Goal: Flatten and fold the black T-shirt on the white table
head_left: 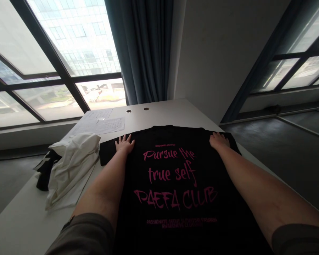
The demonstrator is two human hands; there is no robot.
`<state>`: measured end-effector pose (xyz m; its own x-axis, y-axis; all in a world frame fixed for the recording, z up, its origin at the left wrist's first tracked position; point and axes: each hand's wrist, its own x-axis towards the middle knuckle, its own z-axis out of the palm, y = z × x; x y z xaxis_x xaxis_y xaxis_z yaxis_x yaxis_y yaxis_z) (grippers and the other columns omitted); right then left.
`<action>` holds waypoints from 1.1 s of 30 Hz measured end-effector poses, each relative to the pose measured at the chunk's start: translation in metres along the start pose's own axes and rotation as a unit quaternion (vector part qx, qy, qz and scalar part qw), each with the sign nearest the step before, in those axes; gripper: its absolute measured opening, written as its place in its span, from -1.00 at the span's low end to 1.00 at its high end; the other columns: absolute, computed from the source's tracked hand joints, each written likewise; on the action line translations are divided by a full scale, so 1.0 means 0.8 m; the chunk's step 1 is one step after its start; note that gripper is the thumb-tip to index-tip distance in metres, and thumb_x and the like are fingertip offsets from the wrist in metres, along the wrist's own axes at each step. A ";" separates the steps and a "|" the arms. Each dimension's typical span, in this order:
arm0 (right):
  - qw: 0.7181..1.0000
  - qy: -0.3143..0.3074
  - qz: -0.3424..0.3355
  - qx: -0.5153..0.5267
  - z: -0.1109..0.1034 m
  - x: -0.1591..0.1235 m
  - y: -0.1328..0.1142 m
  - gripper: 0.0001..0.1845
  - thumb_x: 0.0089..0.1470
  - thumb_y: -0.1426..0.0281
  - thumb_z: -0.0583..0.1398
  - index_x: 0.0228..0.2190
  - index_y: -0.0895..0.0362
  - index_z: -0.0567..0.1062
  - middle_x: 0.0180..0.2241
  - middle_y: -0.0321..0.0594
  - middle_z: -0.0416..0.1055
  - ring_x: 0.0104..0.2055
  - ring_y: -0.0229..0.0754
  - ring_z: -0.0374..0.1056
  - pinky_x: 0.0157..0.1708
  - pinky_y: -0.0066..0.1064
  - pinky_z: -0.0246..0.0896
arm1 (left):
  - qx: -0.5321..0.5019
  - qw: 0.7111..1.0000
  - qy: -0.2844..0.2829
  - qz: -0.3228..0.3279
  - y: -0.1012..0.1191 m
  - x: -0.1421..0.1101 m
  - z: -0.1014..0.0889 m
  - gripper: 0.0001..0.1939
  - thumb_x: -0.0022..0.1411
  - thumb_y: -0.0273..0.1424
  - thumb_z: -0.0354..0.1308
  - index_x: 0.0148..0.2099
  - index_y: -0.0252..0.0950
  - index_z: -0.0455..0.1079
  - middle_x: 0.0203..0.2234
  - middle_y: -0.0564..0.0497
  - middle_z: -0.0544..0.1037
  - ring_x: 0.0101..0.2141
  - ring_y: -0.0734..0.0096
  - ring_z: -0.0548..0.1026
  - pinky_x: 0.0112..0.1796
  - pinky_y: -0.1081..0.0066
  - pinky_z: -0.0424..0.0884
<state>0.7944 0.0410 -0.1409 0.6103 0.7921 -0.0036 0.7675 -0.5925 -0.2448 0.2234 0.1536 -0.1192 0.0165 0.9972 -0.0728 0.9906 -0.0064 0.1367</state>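
Note:
A black T-shirt with pink lettering lies spread out on the white table, its neckline at the far side and its lower part running out of view towards me. My left hand rests on the fabric near the left sleeve, fingers spread apart. On the opposite shoulder, by the right sleeve, my right hand lies palm down with its fingers stretched forward and slightly bent. Neither hand appears to grip the cloth.
White and black garments lie bunched at the table's left edge. Behind them are sheets of paper. Two round cable holes sit near the far edge. Beyond stand a blue curtain, a wall and large windows.

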 end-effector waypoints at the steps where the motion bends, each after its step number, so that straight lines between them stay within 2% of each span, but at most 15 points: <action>1: 1.000 -0.003 0.006 -0.006 0.000 0.001 0.011 -0.28 0.39 0.19 -0.22 0.44 0.17 0.14 0.51 -0.02 -0.08 0.51 0.19 -0.14 0.43 0.16 -0.19 | 0.003 1.000 0.001 -0.001 0.000 0.000 0.000 -0.21 0.41 0.18 -0.26 0.56 0.05 -0.08 0.54 0.01 -0.12 0.49 -0.15 -0.18 0.37 -0.29 -0.20; 6: 0.998 0.000 0.053 -0.021 0.000 0.006 0.032 -0.22 0.35 0.14 -0.15 0.45 0.26 0.10 0.51 0.05 -0.12 0.52 0.22 -0.16 0.45 0.15 -0.24 | 0.011 1.000 0.000 -0.007 0.000 0.001 0.000 -0.22 0.41 0.16 -0.28 0.57 0.06 -0.10 0.54 0.03 -0.13 0.49 -0.10 -0.19 0.38 -0.25 -0.19; 9: 0.995 0.018 0.094 -0.033 -0.007 0.014 0.026 -0.22 0.31 0.15 -0.09 0.43 0.23 0.16 0.49 0.10 -0.03 0.51 0.28 -0.12 0.42 0.27 -0.24 | 0.008 1.000 -0.001 -0.007 0.000 0.000 0.000 -0.22 0.42 0.16 -0.28 0.57 0.07 -0.10 0.54 0.04 -0.14 0.50 -0.09 -0.19 0.38 -0.25 -0.20; 11: 0.992 0.035 0.103 -0.069 -0.016 0.021 0.015 -0.25 0.26 0.17 0.00 0.38 0.19 0.27 0.44 0.17 0.08 0.49 0.37 -0.09 0.39 0.37 -0.28 | 0.007 1.000 0.002 -0.011 0.001 0.000 -0.001 -0.23 0.42 0.16 -0.28 0.56 0.08 -0.09 0.54 0.05 -0.13 0.50 -0.08 -0.20 0.38 -0.25 -0.20; 12: 0.992 0.043 0.083 -0.087 -0.020 0.023 0.007 -0.28 0.24 0.18 0.03 0.35 0.19 0.33 0.42 0.21 0.12 0.47 0.42 -0.07 0.38 0.41 -0.29 | 0.007 1.000 0.002 -0.013 0.002 0.000 -0.001 -0.23 0.42 0.15 -0.28 0.56 0.09 -0.09 0.54 0.05 -0.13 0.50 -0.08 -0.20 0.38 -0.26 -0.20; 14: 0.993 0.046 -0.006 -0.105 -0.024 0.026 -0.011 -0.34 0.24 0.20 0.03 0.29 0.16 0.41 0.39 0.19 0.18 0.43 0.42 0.01 0.37 0.41 -0.24 | 0.008 1.000 0.000 -0.020 0.004 0.000 -0.003 -0.23 0.41 0.15 -0.26 0.56 0.09 -0.08 0.54 0.04 -0.14 0.49 -0.11 -0.19 0.37 -0.30 -0.21; 16: 0.988 0.019 -0.121 -0.098 -0.021 0.025 -0.027 -0.37 0.30 0.18 -0.03 0.29 0.08 0.42 0.41 0.03 0.18 0.41 0.29 0.11 0.38 0.28 -0.12 | 0.012 1.000 -0.006 -0.025 0.006 0.000 -0.005 -0.24 0.41 0.14 -0.23 0.56 0.11 -0.08 0.54 0.05 -0.14 0.49 -0.14 -0.19 0.35 -0.34 -0.21; 18: 0.982 -0.022 -0.171 -0.084 -0.012 0.022 -0.036 -0.34 0.35 0.10 -0.10 0.34 -0.01 0.34 0.45 -0.10 0.11 0.43 0.18 0.09 0.38 0.21 -0.06 | 0.016 0.999 -0.011 -0.027 0.007 -0.001 -0.006 -0.26 0.41 0.10 -0.21 0.56 0.12 -0.09 0.54 0.06 -0.14 0.49 -0.14 -0.19 0.34 -0.37 -0.22; 20: 0.987 -0.038 -0.138 -0.069 -0.001 0.019 -0.033 -0.28 0.36 0.00 -0.16 0.41 -0.06 0.22 0.50 -0.12 -0.01 0.48 0.21 -0.03 0.37 0.29 -0.09 | 0.016 0.999 -0.014 -0.028 0.006 0.000 -0.007 -0.27 0.42 0.08 -0.20 0.56 0.14 -0.10 0.54 0.07 -0.15 0.49 -0.14 -0.20 0.34 -0.40 -0.24; 23: 0.997 -0.025 -0.056 -0.044 0.007 0.020 -0.013 -0.23 0.36 -0.07 -0.22 0.45 -0.09 0.11 0.53 -0.10 -0.14 0.52 0.28 -0.18 0.36 0.39 -0.19 | 0.003 0.999 -0.013 -0.043 0.004 0.002 -0.008 -0.28 0.43 0.10 -0.25 0.55 0.16 -0.09 0.55 0.09 -0.16 0.49 -0.18 -0.20 0.32 -0.43 -0.26; 28: 0.999 -0.028 0.000 -0.041 0.002 0.027 0.021 -0.18 0.36 -0.07 -0.25 0.48 -0.01 0.04 0.54 -0.07 -0.22 0.54 0.25 -0.26 0.43 0.24 -0.30 | -0.021 0.992 0.007 -0.125 0.001 0.011 -0.008 -0.29 0.43 0.11 -0.36 0.53 0.15 0.01 0.55 0.05 -0.15 0.49 -0.22 -0.21 0.31 -0.44 -0.24; 33: 0.998 -0.008 0.051 -0.043 0.003 0.033 0.026 -0.12 0.34 -0.09 -0.18 0.48 0.14 0.03 0.52 0.12 -0.23 0.53 0.28 -0.25 0.44 0.19 -0.33 | -0.017 0.976 0.055 -0.211 0.002 0.017 -0.001 -0.26 0.42 0.05 -0.21 0.52 -0.08 0.10 0.53 -0.21 -0.07 0.48 -0.26 -0.18 0.32 -0.39 -0.20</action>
<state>0.8256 0.0498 -0.1481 0.6841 0.7283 -0.0399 0.7155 -0.6806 -0.1576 0.2254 0.1674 -0.1189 -0.4076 0.9129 -0.0229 0.9012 0.4062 0.1509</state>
